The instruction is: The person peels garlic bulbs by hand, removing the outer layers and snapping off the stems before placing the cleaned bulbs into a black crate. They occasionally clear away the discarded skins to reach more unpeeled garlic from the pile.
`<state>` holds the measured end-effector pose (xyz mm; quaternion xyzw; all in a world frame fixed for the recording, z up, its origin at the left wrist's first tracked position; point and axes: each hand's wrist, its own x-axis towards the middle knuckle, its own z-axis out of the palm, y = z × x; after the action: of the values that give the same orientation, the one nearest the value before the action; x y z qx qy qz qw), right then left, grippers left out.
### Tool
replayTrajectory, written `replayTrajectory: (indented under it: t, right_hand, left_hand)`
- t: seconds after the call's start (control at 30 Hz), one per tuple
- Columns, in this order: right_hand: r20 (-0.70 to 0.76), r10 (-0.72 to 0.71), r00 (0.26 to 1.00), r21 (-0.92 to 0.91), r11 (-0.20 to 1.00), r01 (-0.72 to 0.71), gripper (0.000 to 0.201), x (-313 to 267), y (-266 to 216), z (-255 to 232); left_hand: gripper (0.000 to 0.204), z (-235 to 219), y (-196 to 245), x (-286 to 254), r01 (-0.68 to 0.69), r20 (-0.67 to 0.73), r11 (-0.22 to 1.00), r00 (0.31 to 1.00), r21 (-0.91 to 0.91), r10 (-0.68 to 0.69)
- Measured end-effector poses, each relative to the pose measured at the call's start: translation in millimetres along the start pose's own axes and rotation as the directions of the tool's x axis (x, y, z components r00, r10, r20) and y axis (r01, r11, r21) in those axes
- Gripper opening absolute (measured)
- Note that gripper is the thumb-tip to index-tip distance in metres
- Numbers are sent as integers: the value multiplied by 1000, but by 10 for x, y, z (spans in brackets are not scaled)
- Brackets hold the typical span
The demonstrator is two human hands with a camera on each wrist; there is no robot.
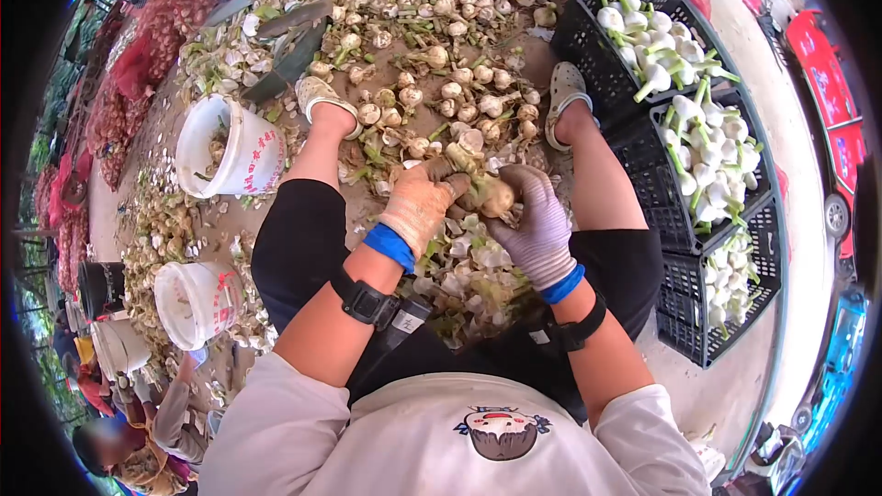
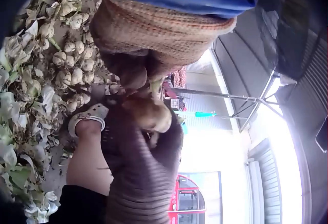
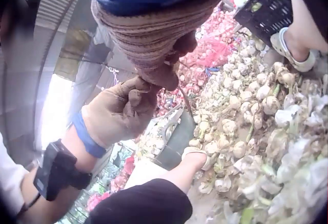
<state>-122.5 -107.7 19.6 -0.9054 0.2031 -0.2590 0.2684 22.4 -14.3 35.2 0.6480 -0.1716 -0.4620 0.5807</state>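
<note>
Both hands are engaged on a single item, a garlic bulb (image 1: 493, 195) with a short length of stalk, located between the person's spread legs, above the ground. The right hand (image 1: 537, 230), in a pale ribbed glove, grasps the bulb's rounded body, thumb below and fingers on the far side. The left hand (image 1: 421, 205), in a soiled glove, is curled against the stalk end and grips it there; its exact finger contact is partly hidden. A heap of loose peelings (image 1: 473, 280) lies directly below the hands. Ahead, untrimmed garlic heads (image 1: 482, 106) cover the ground between and beyond two pale clogs (image 1: 568, 92). To the person's right stand three black crates (image 1: 588, 55) in a row, each containing white garlic (image 1: 657, 41) with stalks. To the left stand two white buckets (image 1: 246, 133) with red lettering. Filled red net sacks (image 1: 129, 96) are stacked at the far left. A red vehicle (image 1: 827, 83) and a blue vehicle (image 1: 838, 340) are at the far right.
</note>
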Motion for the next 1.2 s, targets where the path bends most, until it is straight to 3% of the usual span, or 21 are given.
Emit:
replayTrajectory:
  t: [0.07,0.1,0.2,0.27,0.33,0.4,0.43,0.47,0.6,0.67,0.7,0.73,0.77,0.8,0.83,0.87,0.9,0.93,1.0,1.13,1.2]
  right_hand:
    - [233,419,878,799,431,-418,54,-71,-130,-46]
    - [417,414,809,867,87,-491,42,-114,-136,-121]
    - [609,298,735,783,-372,-498,39,-178,-82,-175]
    - [496,625,603,828,-132,-545,39,-233,-103,-61]
    - [-30,590,807,723,571,-390,32,-246,-168,-82]
    - [55,644,763,862,355,-362,27,-251,-239,-148]
    - [289,634,717,926,5,-377,29,-312,-208,-208]
    - [500,539,677,865,-345,-364,31,-348,-189,-241]
    - [763,114,636,596,-506,-624,51,-299,-11,-323]
    - [610,462,643,721,12,-693,51,-288,-121,-200]
    - [542,511,667,771,13,-637,47,-283,-137,-146]
    - [470,560,682,816,19,-578,43,-299,-117,-101]
    - [482,593,645,843,-114,-525,43,-332,-48,-77]
    - [497,621,606,857,-241,-455,43,-358,32,-60]
    - [516,640,569,853,-321,-412,45,-368,96,-52]
    - [517,642,566,852,-324,-411,45,-360,131,-61]
    - [494,653,575,865,-300,-402,47,-359,156,-69]
    - [471,663,582,876,-278,-394,49,-365,173,-75]
    - [505,640,579,854,-276,-440,52,-344,194,-87]
    - [465,601,650,751,121,-649,53,-362,170,-70]
    - [336,579,743,770,285,-571,52,-384,148,-28]
  left_hand:
    - [25,25,14,-82,38,31,999,999,-15,-38]
    - [26,55,-13,-120,-34,13,999,999,39,34]
    - [29,64,-178,-203,-479,123,784,873,395,471]
    - [31,68,-237,-255,-613,316,746,784,262,534]
    - [29,31,-220,-280,-645,392,742,740,181,547]
    - [27,-57,-171,-236,-694,517,720,622,17,588]
    - [25,-116,-270,-177,-685,484,702,690,195,538]
    - [32,-177,-174,-187,-211,363,977,911,6,195]
    - [30,-115,-165,-137,-60,235,932,960,-357,152]
    - [29,-86,-115,-186,-70,149,909,978,-411,143]
    - [30,-114,-117,-195,-396,240,794,917,461,318]
    - [30,-115,-120,-214,-450,436,-35,840,892,324]
    - [41,-38,110,-418,-447,300,502,888,740,349]
    - [41,-66,-67,-305,-447,303,504,889,739,344]
    - [48,-133,-379,-96,-233,237,937,956,261,171]
    - [54,-88,-346,-29,117,283,939,959,-322,-22]
    - [65,-86,-311,2,-115,169,826,985,551,24]
    - [68,9,-355,-82,-72,-13,476,985,877,173]
    - [65,52,-409,-37,-407,168,566,889,717,426]
    - [55,336,-181,-124,-445,280,659,895,607,347]
    - [56,380,-201,-80,-239,192,669,971,704,145]
